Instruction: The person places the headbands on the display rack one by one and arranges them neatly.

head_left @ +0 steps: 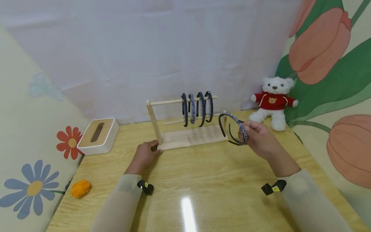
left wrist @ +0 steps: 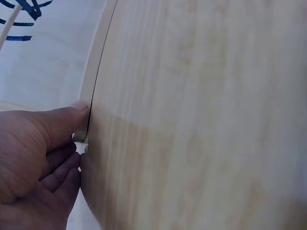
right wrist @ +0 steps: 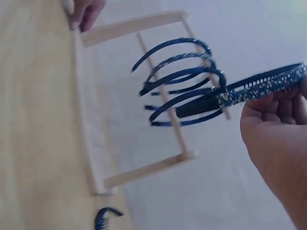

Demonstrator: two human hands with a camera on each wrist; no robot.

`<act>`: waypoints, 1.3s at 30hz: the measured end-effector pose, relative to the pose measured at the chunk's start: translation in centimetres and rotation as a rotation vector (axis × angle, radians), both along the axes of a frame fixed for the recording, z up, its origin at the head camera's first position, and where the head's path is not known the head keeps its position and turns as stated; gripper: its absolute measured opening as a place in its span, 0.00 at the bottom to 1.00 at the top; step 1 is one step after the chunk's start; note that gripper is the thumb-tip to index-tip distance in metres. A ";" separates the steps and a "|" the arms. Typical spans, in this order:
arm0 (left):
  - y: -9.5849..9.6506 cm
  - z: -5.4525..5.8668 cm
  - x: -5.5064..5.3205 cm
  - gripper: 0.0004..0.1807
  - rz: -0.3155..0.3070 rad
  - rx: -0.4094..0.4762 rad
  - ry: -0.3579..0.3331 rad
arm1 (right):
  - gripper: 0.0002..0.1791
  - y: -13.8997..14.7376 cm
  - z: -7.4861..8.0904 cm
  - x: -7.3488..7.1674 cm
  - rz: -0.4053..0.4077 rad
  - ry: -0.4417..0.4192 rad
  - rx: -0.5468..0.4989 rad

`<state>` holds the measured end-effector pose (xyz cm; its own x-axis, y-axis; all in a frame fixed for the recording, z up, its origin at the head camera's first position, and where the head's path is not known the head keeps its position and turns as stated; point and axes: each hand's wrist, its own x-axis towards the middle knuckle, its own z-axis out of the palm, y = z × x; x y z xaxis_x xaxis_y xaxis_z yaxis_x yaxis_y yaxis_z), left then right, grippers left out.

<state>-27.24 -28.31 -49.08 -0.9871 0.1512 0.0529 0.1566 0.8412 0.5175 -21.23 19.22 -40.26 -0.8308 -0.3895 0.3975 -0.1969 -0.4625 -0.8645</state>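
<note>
My right hand point(head_left: 259, 137) pinches a blue glittery headband point(head_left: 234, 118), held up off the table beside the right end of a wooden rack. In the right wrist view this toothed headband point(right wrist: 261, 89) points toward the rack. Several dark and blue headbands point(head_left: 201, 108) hang from the rack's upper rod point(head_left: 166, 102), whose right end is free. My left hand point(head_left: 146, 153) holds the left front corner of the rack's base point(head_left: 176, 139). The left wrist view shows my thumb and fingers point(left wrist: 60, 125) pinching that wooden edge.
A dark toothed headband point(right wrist: 101, 219) lies on the table past the rack's right end. A white teddy bear point(head_left: 272, 101) in a red sweater sits back right. On the left are a white tissue box point(head_left: 111, 141) with a wooden lid and an orange yarn ball point(head_left: 81, 188).
</note>
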 end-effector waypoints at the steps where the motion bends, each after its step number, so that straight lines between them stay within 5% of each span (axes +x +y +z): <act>1: 0.0 0.0 0.0 0.26 0.000 0.000 0.002 | 0.14 -0.4 0.6 -0.2 -0.009 -0.020 -0.045; 8: 0.1 0.0 0.0 0.28 0.000 0.016 0.006 | 0.16 -1.9 4.8 -1.8 -0.244 -0.121 -0.142; 12: 0.0 0.0 0.1 0.28 0.002 0.034 -0.003 | 0.19 -2.3 6.8 -3.2 -0.307 -0.139 -0.187; 22: -0.6 -0.2 0.3 0.28 0.006 0.044 -0.003 | 0.11 -5.3 11.1 -5.6 -0.247 -0.222 -0.386; 30: -0.7 0.3 0.5 0.28 0.009 0.039 0.005 | 0.12 -12.1 14.0 -6.5 -0.222 -0.189 -0.354; 39: -0.3 -0.1 0.1 0.30 0.005 0.052 -0.012 | 0.13 -18.6 14.4 -6.6 -0.173 -0.195 -0.314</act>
<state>-27.10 -28.62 -49.15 -0.9885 0.1432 0.0484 0.1455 0.8138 0.5626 -27.80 0.66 -25.85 -0.9448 -0.1222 0.3038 -0.1415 -0.6844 -0.7153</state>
